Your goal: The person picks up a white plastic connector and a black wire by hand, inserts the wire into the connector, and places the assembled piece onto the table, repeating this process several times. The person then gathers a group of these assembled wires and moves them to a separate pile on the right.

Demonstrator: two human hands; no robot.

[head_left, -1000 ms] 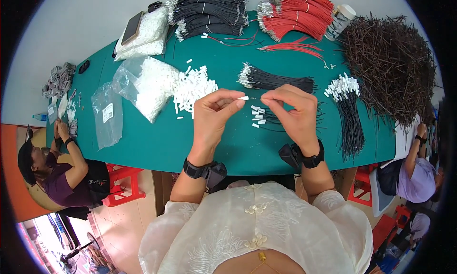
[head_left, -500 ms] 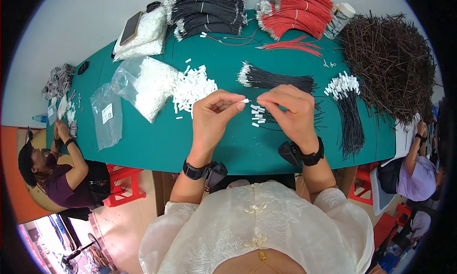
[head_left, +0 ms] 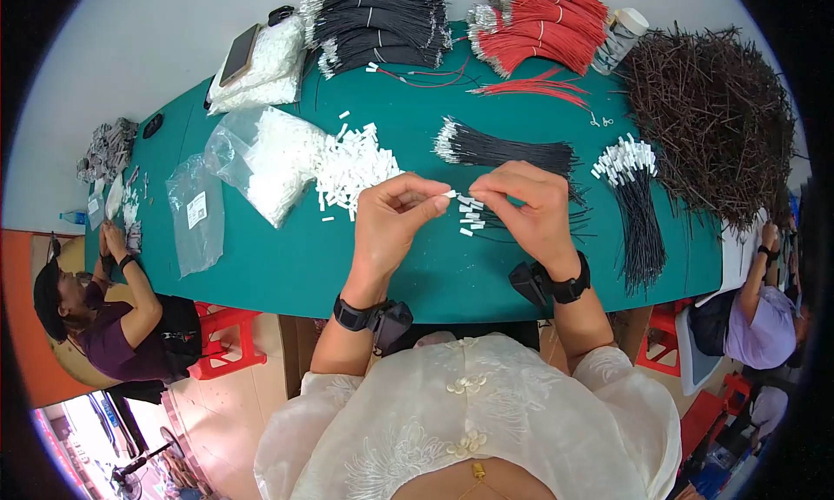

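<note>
Between the thumb and forefinger of my left hand [head_left: 391,218] is a small white plastic connector housing [head_left: 451,193]. My right hand [head_left: 527,206] is pinched just to its right, at the end of a thin wire that my fingers mostly hide. The two pinches nearly meet above the table. Just below them lie several white housings [head_left: 470,215] joined to black wires [head_left: 504,234], running partly under my right hand. Behind that hand rests a bundle of black wires [head_left: 512,146] with pale ends. Left of my left hand spreads a loose heap of white housings [head_left: 352,165].
A bundle of black wires with white housings [head_left: 634,205] lies at right, beside a big brown tangled pile [head_left: 708,122]. Black bundles [head_left: 373,18] and red bundles [head_left: 543,22] sit at the back. Plastic bags [head_left: 198,213] lie left. People work at both sides.
Both pinched hands have shifted slightly, and the gap between the housing and my right fingertips is a little smaller. The piles and bundles stay in place.
</note>
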